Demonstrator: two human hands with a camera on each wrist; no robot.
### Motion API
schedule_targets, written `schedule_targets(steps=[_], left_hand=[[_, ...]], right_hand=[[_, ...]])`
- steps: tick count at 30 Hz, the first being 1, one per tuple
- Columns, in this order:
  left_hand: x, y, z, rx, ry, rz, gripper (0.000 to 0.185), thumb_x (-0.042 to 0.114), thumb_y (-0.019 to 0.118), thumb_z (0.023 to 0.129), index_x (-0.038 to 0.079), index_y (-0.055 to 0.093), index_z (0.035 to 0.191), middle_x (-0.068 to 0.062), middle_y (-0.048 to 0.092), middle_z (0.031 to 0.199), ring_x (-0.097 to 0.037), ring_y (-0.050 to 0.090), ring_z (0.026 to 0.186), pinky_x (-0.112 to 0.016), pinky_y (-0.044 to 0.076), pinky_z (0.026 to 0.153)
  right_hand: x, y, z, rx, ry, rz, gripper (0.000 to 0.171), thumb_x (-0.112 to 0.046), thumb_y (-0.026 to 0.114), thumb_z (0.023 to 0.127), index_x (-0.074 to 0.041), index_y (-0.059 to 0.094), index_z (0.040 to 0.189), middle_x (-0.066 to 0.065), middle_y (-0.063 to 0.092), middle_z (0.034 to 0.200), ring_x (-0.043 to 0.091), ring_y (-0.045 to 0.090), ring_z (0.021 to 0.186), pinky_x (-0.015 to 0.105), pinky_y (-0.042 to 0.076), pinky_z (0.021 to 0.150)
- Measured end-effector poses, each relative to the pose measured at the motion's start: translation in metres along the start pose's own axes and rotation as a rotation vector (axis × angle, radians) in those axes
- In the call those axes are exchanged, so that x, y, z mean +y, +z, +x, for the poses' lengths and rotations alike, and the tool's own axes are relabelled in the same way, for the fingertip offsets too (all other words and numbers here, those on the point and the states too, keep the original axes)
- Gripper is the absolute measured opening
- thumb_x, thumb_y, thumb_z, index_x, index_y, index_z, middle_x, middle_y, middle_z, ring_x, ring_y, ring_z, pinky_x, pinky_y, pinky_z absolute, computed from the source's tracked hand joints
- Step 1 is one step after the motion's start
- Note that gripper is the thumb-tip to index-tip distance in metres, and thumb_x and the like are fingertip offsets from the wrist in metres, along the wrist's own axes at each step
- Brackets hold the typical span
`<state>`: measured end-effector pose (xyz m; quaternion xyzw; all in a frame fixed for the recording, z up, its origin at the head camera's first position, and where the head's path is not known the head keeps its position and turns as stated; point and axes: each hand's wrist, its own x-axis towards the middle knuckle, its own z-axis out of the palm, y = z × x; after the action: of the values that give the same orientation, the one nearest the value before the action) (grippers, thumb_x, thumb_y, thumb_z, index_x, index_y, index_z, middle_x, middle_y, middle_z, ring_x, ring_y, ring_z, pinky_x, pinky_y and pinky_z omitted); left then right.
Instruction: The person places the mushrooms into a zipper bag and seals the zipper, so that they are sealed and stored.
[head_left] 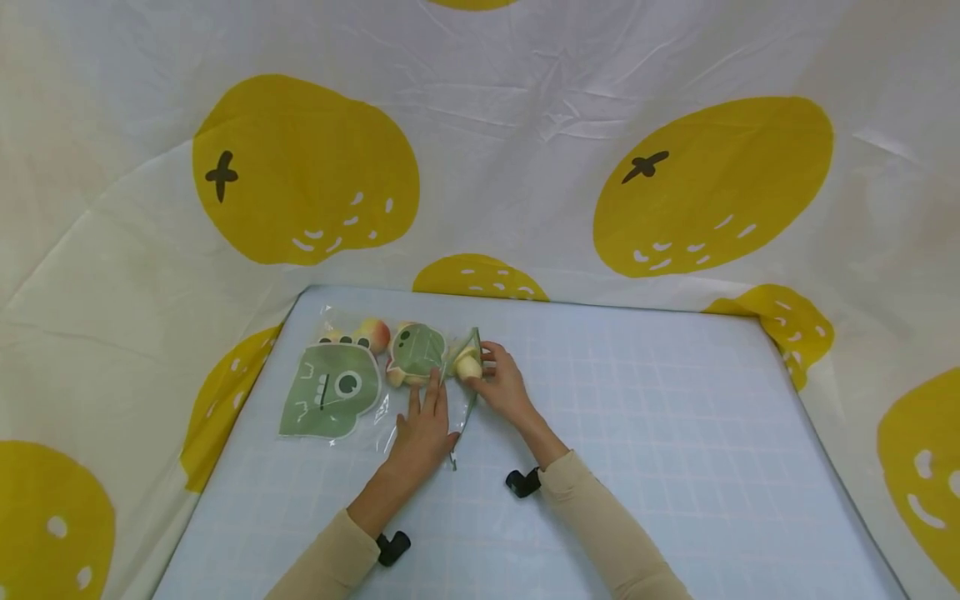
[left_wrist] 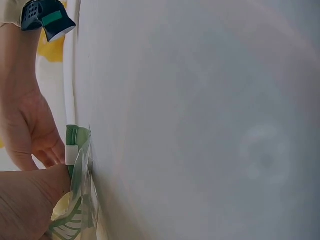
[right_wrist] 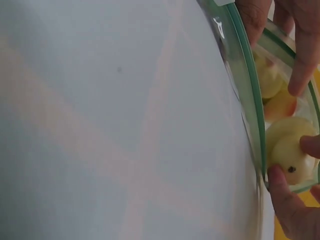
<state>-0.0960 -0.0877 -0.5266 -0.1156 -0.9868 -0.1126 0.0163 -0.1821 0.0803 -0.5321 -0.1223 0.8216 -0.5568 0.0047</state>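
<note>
A clear zip bag [head_left: 417, 351] with a green dinosaur print lies on the pale blue grid mat [head_left: 675, 433], several toy fruits inside it. My left hand [head_left: 424, 417] rests flat on it, fingers straight, just behind the bag's open mouth [left_wrist: 77, 160]. My right hand [head_left: 495, 379] pinches a pale yellow toy fruit [head_left: 468, 365] at that mouth. In the right wrist view the fruit [right_wrist: 290, 145] sits just inside the green zip strip [right_wrist: 248, 100], between my fingers [right_wrist: 287, 200].
A second dinosaur-print bag [head_left: 330, 392] lies to the left, with a peach-coloured toy fruit [head_left: 375, 334] at its top. A white cloth with yellow fruit prints [head_left: 300, 175] surrounds the mat. The mat's right half is bare.
</note>
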Motion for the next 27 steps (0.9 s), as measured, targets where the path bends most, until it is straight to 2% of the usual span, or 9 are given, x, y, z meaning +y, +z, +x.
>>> schedule_targets(steps=[7,14,20,23,27], left_hand=[[0.000,0.000,0.000,0.001,-0.001,-0.010,0.094,0.033,0.083,0.083,-0.010,0.032,0.150,-0.020,0.017,0.163,-0.052,0.025,0.141,-0.070,0.047,0.083],[0.001,-0.001,-0.002,0.009,0.008,-0.019,0.094,0.031,0.084,0.083,-0.010,0.033,0.150,-0.020,0.018,0.163,-0.053,0.026,0.141,-0.071,0.047,0.083],[-0.001,0.000,-0.004,0.017,0.010,-0.004,0.093,0.032,0.084,0.083,-0.010,0.034,0.150,-0.020,0.016,0.164,-0.052,0.026,0.141,-0.070,0.047,0.082],[-0.001,0.000,-0.004,0.018,0.012,0.000,0.095,0.032,0.084,0.082,-0.009,0.032,0.150,-0.019,0.016,0.164,-0.052,0.026,0.141,-0.070,0.047,0.082],[-0.001,0.001,-0.004,0.024,0.030,-0.011,0.095,0.031,0.084,0.082,-0.010,0.032,0.150,-0.020,0.015,0.164,-0.053,0.025,0.140,-0.071,0.047,0.082]], right_hand=[[-0.002,0.000,-0.001,0.148,0.076,-0.031,0.057,-0.006,0.082,0.080,0.002,0.056,0.130,0.020,0.058,0.106,0.031,0.066,0.091,0.039,0.056,0.075],[-0.001,0.003,-0.004,0.216,0.091,0.014,0.048,-0.003,0.080,0.082,0.002,0.060,0.125,0.017,0.064,0.101,0.030,0.067,0.091,0.039,0.057,0.075],[0.001,0.013,-0.005,0.194,0.092,0.159,0.043,0.001,0.071,0.088,0.001,0.057,0.129,0.015,0.070,0.105,0.029,0.069,0.098,0.034,0.056,0.081],[0.000,0.018,-0.007,0.166,0.088,0.257,0.044,0.002,0.068,0.091,0.002,0.053,0.132,0.019,0.068,0.111,0.031,0.067,0.103,0.031,0.056,0.082],[0.000,0.022,-0.009,0.120,0.076,0.426,0.046,0.008,0.062,0.094,0.007,0.046,0.137,0.029,0.060,0.122,0.040,0.062,0.114,0.032,0.054,0.088]])
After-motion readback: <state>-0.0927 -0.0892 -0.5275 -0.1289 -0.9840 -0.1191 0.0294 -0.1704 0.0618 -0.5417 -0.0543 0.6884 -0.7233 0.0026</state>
